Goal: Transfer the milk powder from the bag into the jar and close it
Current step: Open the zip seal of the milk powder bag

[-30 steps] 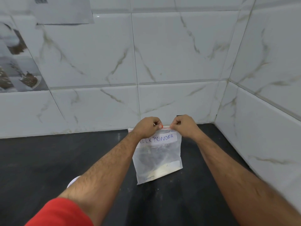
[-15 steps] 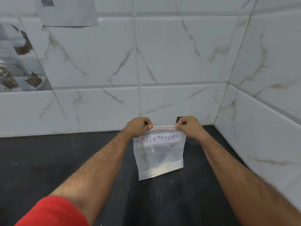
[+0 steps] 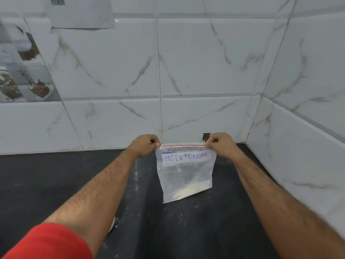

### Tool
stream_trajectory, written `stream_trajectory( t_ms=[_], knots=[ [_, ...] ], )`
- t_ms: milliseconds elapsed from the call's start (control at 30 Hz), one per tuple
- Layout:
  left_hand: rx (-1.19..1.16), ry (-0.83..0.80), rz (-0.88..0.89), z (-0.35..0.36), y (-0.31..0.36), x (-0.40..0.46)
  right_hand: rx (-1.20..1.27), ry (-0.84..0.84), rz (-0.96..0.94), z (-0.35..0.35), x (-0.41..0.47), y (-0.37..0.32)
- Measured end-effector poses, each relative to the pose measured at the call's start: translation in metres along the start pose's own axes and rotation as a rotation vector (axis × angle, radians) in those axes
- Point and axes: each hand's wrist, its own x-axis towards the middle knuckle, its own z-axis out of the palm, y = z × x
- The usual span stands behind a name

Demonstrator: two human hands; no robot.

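Note:
A clear zip bag (image 3: 184, 176) labelled "MILK POWDER" stands upright on the black counter (image 3: 56, 180), with a little pale powder at its bottom. My left hand (image 3: 144, 146) pinches the top left corner of the bag at its red zip strip. At the top right corner, my right hand (image 3: 219, 145) pinches the same strip. The strip is stretched straight between the two hands. A small white piece (image 3: 112, 224) peeks out from under my left forearm; I cannot tell what it is. No jar shows clearly.
White marble-look tiled walls (image 3: 205, 71) close the counter at the back and on the right, forming a corner. A small dark hole (image 3: 206, 137) sits in the back wall just behind the bag. Papers (image 3: 80, 12) hang at the upper left.
My hands have slid apart along the zip strip, from near its middle to its two corners. The whole label now shows. The bag stands slightly further right.

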Motion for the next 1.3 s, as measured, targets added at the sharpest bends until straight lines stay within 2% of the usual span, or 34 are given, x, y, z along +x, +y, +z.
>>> stream_trajectory(
  t_ms=[267, 433, 500, 533, 600, 700, 833, 1033, 1167, 1300],
  knots=[
    [-0.069, 0.053, -0.042, -0.004, -0.001, 0.004, 0.017, 0.012, -0.009, 0.001, -0.003, -0.007],
    [-0.116, 0.377, -0.062, 0.002, 0.020, 0.001, 0.085, 0.077, -0.039, 0.001, -0.010, -0.016],
    [-0.240, 0.534, -0.163, 0.012, 0.036, -0.009, 0.102, 0.119, -0.040, 0.006, -0.014, -0.017],
    [-0.316, 0.557, -0.231, 0.018, 0.044, -0.014, 0.108, 0.139, -0.035, 0.010, -0.017, -0.016],
    [-0.392, 0.445, -0.314, 0.034, 0.058, -0.018, 0.101, 0.162, -0.034, 0.018, -0.024, -0.014],
    [-0.540, 0.280, -0.293, 0.052, 0.073, -0.017, 0.082, 0.176, -0.046, 0.029, -0.034, -0.010],
    [-0.690, 0.195, -0.318, 0.057, 0.088, -0.013, 0.068, 0.194, -0.055, 0.033, -0.041, -0.008],
    [-0.772, 0.122, -0.377, 0.054, 0.093, -0.011, 0.104, 0.172, -0.006, 0.028, -0.044, -0.008],
    [-0.752, 0.107, -0.308, 0.052, 0.095, -0.012, 0.082, 0.044, 0.048, 0.016, -0.028, -0.021],
    [-0.718, 0.045, -0.246, 0.047, 0.100, -0.015, -0.147, -0.184, 0.061, 0.016, -0.007, -0.044]
  ],
)
